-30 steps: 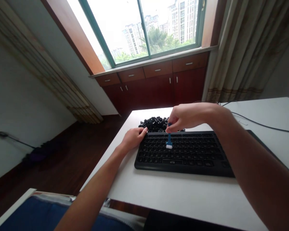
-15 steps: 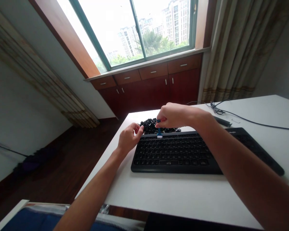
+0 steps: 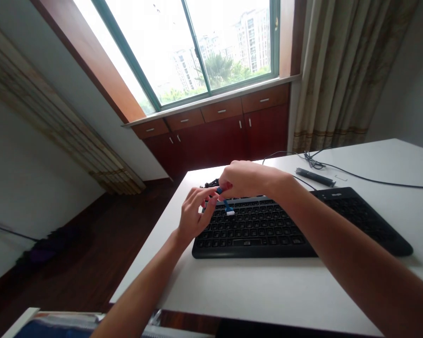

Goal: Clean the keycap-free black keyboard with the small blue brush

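My right hand (image 3: 241, 178) is closed around a small blue brush (image 3: 228, 206) with white bristles, which point down over the upper left of the keyboard. The black keyboard (image 3: 257, 230) lies on the white table with its keycaps off, showing rows of square sockets. My left hand (image 3: 196, 210) is beside the right at the keyboard's upper left corner, thumb and forefinger apart, the forefinger tip at the brush handle. Whether it touches the handle is hard to tell. Behind the hands, a pile of loose black keycaps (image 3: 210, 183) is mostly hidden.
Farther right on the white table (image 3: 254, 286) lie a black strip-shaped piece (image 3: 315, 177), a thin bent wire (image 3: 341, 178) and a bundled black cable (image 3: 313, 162). The table's left edge drops to a dark wooden floor. Red cabinets (image 3: 211, 136) stand below the window.
The brush came toward me and now slants over the key rows. My left hand left the side of the keycap pile and moved right, up to the brush handle.
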Motion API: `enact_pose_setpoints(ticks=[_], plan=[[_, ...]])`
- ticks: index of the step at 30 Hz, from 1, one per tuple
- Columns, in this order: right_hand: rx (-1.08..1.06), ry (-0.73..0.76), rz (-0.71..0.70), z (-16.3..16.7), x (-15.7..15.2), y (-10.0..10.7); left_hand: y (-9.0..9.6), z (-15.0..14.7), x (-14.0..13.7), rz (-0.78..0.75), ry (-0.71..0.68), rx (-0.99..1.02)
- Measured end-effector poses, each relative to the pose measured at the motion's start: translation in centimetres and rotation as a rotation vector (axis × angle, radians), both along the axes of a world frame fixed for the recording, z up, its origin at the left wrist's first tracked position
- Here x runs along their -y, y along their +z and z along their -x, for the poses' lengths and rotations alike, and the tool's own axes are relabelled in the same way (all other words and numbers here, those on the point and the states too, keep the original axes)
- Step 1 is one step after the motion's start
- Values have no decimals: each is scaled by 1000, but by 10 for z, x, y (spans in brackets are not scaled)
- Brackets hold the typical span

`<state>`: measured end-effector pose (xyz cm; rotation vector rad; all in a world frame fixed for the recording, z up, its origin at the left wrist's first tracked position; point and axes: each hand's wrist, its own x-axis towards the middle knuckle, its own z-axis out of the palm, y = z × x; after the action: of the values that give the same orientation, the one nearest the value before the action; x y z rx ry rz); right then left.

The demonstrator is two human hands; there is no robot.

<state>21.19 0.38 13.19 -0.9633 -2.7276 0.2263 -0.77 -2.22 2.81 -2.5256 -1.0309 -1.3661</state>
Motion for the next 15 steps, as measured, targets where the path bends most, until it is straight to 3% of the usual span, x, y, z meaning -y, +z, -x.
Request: enact_pose_setpoints(ticks=[4,10,15], plan=[[23,1,9,2,-1,-3,1,1,-1,-62,-32,14],[40,-19,33,9,0,-6,-1,-2,-1,-26,-51,124],[81,-35,137,9,-1,-8,-1,-8,3,-49,-70,145]])
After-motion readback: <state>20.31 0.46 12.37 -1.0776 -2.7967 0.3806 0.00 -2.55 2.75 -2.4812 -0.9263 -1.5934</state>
